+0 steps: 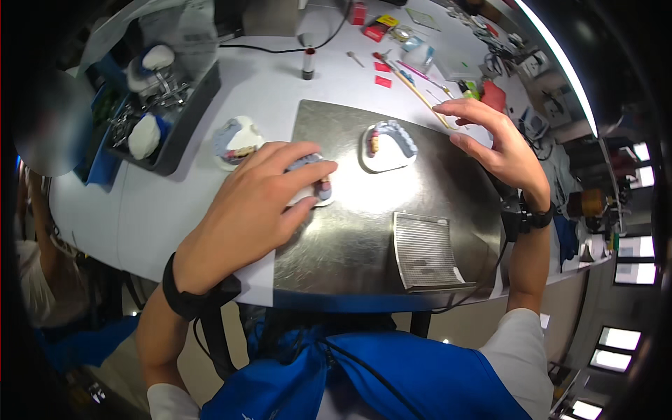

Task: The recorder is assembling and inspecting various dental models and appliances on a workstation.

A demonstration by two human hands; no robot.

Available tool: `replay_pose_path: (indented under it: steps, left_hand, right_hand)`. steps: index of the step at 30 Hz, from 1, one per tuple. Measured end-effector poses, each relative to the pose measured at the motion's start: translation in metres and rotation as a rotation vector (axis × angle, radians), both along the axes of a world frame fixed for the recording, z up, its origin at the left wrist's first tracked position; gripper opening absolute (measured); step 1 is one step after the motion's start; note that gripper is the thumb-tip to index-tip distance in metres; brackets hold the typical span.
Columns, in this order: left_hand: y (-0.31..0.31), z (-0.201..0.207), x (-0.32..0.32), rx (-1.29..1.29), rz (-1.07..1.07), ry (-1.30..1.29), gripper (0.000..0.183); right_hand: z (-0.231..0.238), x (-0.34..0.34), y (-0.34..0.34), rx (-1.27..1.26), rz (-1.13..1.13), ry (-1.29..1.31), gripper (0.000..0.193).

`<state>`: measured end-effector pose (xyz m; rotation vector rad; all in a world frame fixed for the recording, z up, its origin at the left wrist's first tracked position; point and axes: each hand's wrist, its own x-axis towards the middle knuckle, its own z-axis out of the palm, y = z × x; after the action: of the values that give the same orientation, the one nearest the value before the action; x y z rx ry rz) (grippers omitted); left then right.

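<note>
My left hand [255,199] reaches over a dental model [323,190] at the left side of a metal plate [350,245], its fingers and thumb closed round it. Much of that model is hidden under the hand. A second dental model [389,148], grey teeth with a pinkish section on a white base, sits on the plate's far part. Just beyond my left fingers a third dental model [238,140] rests on the white table. My right hand [493,143] hovers at the plate's far right corner, fingers apart and holding nothing, close to the end of a long wooden-handled brush [420,94].
A ribbed metal tray [427,248] lies on the plate's near right. At the left stands a grey bin [171,157] of metal parts and white casts. A dark red-and-black cylinder [308,64], a red-yellow box [381,28] and scattered tools lie farther back.
</note>
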<state>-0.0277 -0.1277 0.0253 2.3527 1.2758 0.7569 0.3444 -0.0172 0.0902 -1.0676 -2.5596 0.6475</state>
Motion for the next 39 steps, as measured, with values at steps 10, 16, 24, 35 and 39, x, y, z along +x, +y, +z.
replay_pose_path:
  steps: [10, 16, 24, 35, 39]
  left_hand:
    - [0.053, 0.008, 0.035, -0.24, -0.056, -0.127, 0.017]
    - [0.064, 0.004, 0.042, -0.294, -0.115, -0.171, 0.019]
    - [0.076, -0.001, 0.018, -0.176, 0.121, -0.144, 0.018]
    - [0.06, -0.013, 0.046, -0.254, -0.147, -0.342, 0.015]
    - [0.052, -0.024, 0.063, -0.312, -0.213, -0.418, 0.014]
  right_hand:
    - [-0.007, 0.048, -0.034, -0.11, -0.289, 0.089, 0.035]
    - [-0.026, -0.036, -0.021, -0.035, 0.034, 0.054, 0.068]
    - [-0.048, -0.041, 0.033, -0.186, -0.157, 0.254, 0.052]
    - [-0.067, -0.028, 0.077, 0.295, -0.26, 0.05, 0.037]
    - [-0.084, -0.032, 0.082, 0.335, -0.28, 0.023, 0.026]
